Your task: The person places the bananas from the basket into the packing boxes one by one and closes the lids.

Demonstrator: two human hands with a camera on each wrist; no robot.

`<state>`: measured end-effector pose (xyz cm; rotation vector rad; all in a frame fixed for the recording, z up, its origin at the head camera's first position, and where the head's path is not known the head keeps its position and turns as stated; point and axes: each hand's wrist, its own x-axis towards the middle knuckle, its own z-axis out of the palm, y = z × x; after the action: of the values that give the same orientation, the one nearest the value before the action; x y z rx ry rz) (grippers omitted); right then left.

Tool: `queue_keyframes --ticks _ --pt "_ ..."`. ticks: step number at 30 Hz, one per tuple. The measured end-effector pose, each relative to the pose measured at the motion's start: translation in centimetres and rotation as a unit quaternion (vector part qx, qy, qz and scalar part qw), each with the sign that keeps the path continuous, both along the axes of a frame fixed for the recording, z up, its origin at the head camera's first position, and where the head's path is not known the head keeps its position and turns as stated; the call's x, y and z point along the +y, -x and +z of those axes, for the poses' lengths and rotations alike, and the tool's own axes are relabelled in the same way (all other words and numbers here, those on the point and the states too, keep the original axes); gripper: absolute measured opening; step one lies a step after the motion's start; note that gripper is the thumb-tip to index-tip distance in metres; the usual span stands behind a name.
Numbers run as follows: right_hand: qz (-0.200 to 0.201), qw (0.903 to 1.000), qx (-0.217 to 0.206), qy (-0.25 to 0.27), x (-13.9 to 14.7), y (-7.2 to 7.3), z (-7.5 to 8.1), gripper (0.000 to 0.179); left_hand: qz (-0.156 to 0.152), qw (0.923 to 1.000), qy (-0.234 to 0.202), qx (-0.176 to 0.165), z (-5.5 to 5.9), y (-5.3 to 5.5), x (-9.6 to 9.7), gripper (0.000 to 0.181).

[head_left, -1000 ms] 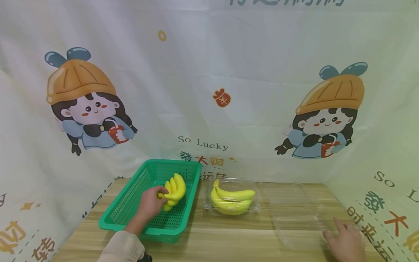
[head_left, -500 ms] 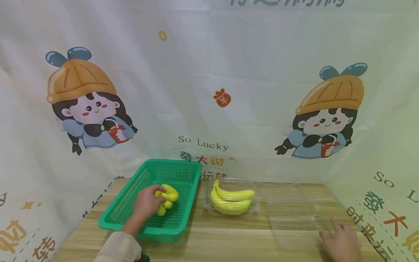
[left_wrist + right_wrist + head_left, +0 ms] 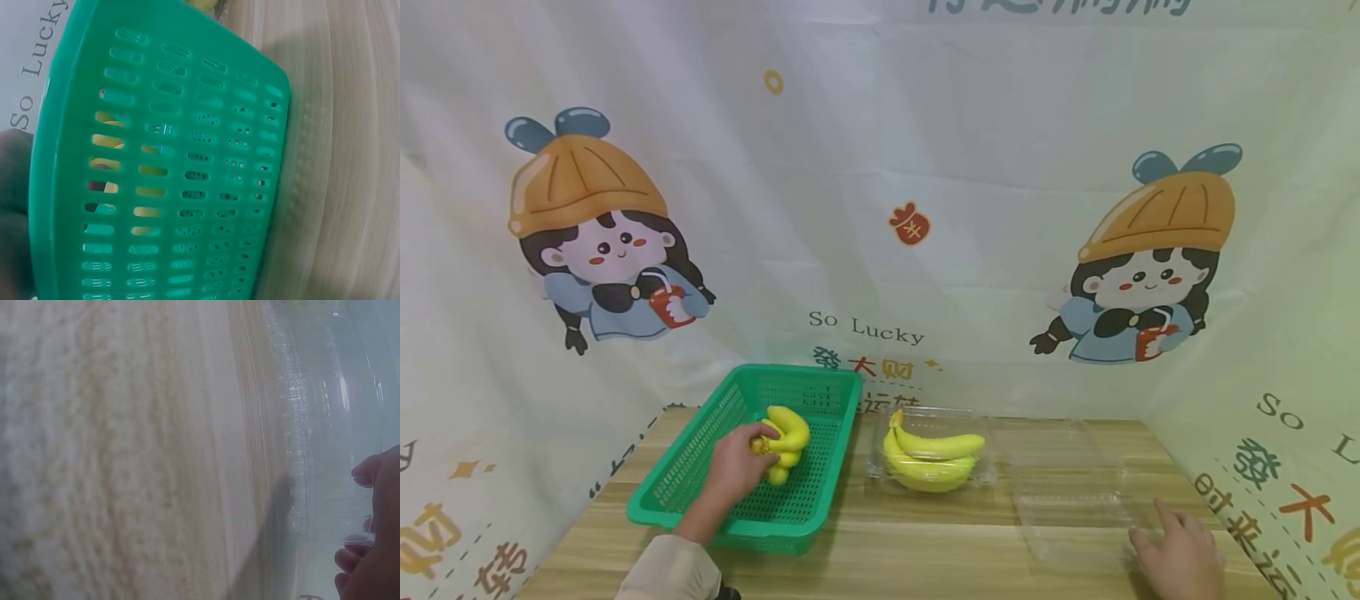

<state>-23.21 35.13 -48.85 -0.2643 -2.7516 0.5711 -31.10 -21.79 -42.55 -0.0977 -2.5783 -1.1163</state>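
In the head view, my left hand (image 3: 733,467) reaches into a green plastic basket (image 3: 767,531) and grips the stem end of a bunch of yellow bananas (image 3: 796,429). Through the slots of the basket's wall, the left wrist view shows patches of yellow. Part of the left hand (image 3: 15,212) appears there, dark and blurred, at the edge. At the right, my right hand (image 3: 1183,558) holds the near right edge of a clear plastic container (image 3: 1067,533). Thumb and fingers of the right hand (image 3: 381,531) lie about the container's rim in the right wrist view.
Between basket and container, a second clear plastic box (image 3: 989,477) stands with another banana bunch (image 3: 936,450) inside. All stand on a wood-grain table (image 3: 925,558). A printed cloth (image 3: 970,333) hangs behind and at both sides.
The left hand has drawn the banana bunch slightly left, tipping it toward me, then partly back. The right hand and the clear container have shifted slightly left.
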Motion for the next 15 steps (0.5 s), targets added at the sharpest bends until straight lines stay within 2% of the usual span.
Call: queue_keyframes --ticks 5,11,15 --pt "-0.005 0.9999 -0.013 0.002 -0.17 0.18 0.22 0.067 -0.003 0.9998 0.001 0.017 0.20 -0.17 0.21 0.027" --pt "0.008 0.9986 -0.052 0.005 0.06 0.37 0.60 0.071 0.001 0.9981 0.028 0.055 0.18 -0.28 0.59 0.028" --pt "0.011 0.9985 -0.054 0.003 -0.13 0.39 0.73 0.070 -0.001 0.9967 0.034 0.074 0.19 -0.32 0.80 0.030"
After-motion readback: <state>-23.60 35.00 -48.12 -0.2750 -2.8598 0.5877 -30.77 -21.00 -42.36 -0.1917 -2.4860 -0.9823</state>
